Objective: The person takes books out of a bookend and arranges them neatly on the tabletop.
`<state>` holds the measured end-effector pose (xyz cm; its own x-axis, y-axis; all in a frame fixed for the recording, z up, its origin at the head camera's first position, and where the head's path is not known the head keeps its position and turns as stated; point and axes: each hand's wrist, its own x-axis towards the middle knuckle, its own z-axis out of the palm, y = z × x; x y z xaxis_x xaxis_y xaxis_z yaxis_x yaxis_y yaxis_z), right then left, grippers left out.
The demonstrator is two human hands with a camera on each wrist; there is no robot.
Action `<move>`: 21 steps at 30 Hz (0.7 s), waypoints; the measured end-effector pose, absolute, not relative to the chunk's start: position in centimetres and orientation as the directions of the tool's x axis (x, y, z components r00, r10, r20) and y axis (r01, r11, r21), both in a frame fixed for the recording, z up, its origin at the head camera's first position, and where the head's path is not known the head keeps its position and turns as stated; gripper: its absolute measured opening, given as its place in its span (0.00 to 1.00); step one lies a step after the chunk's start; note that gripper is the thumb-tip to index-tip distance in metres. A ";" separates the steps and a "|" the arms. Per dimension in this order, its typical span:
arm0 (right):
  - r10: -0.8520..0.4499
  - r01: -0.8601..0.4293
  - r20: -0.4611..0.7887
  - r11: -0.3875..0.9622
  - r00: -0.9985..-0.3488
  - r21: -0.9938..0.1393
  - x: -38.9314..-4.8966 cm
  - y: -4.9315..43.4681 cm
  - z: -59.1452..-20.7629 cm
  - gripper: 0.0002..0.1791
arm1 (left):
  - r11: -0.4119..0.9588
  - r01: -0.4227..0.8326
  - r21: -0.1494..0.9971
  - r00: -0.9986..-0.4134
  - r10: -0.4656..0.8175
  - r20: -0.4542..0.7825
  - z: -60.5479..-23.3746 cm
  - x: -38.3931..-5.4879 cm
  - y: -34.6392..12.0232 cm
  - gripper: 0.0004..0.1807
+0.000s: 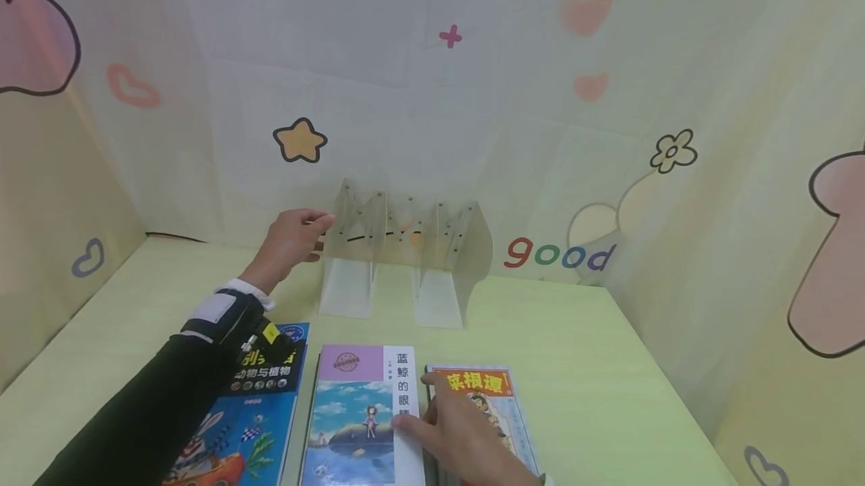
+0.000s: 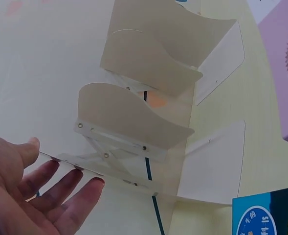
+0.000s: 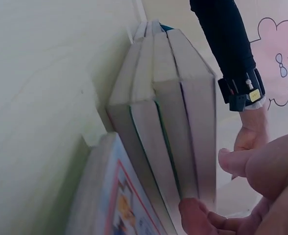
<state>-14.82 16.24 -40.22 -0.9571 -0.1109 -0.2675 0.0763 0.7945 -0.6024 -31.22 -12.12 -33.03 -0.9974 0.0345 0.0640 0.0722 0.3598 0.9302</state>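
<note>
My left hand (image 1: pixel 287 246) is at the left end panel of an off-white adjustable book stand (image 1: pixel 471 261). In the left wrist view the thumb and spread fingers (image 2: pixel 87 200) lie right along that panel's edge. My right hand (image 1: pixel 466 433) is over the gap between two piles of books. Its thumb reaches the right edge of a lilac-and-white book (image 1: pixel 358 366) with a seaside picture. In the right wrist view a fingertip (image 3: pixel 195 215) touches the page edges of this pile, which is several books thick. A red-and-blue comic-style book (image 1: pixel 523 426) lies partly hidden beneath the right hand.
A blue-and-black children's book (image 1: pixel 270 433) lies at front left, partly under the left sleeve (image 1: pixel 155 388). Behind the book stand hangs a white printed curtain (image 1: pixel 405 110). The pale yellow table (image 1: pixel 574 366) extends to the right of the books.
</note>
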 end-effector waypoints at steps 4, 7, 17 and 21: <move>-0.182 -0.037 -0.180 0.794 -0.967 -0.606 -15.0 17.2 -39.6 0.41 | 0.387 0.072 0.919 -0.997 0.038 0.062 -33.0 -31.1 -12.3 0.29; -0.198 -0.068 -0.151 0.794 -0.969 -0.604 -15.1 18.0 -39.1 0.39 | 0.394 0.075 0.916 -0.997 0.061 0.055 -32.9 -30.9 -12.5 0.30; -0.172 -0.084 -0.099 0.812 -0.980 -0.578 -15.7 20.3 -38.2 0.38 | 0.542 0.194 0.818 -0.978 0.168 0.121 -32.0 -29.2 -13.7 0.27; -0.168 -0.098 -0.074 0.823 -0.983 -0.559 -16.0 21.4 -37.9 0.38 | 0.646 0.271 0.713 -0.962 0.206 0.179 -31.5 -27.6 -14.9 0.25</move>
<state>-16.04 21.44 -37.86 -0.9830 -0.1679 -0.0742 -0.0985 0.8235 -0.5587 -27.60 -14.88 -31.47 -0.9620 0.2062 0.1790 0.2713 0.6464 0.7132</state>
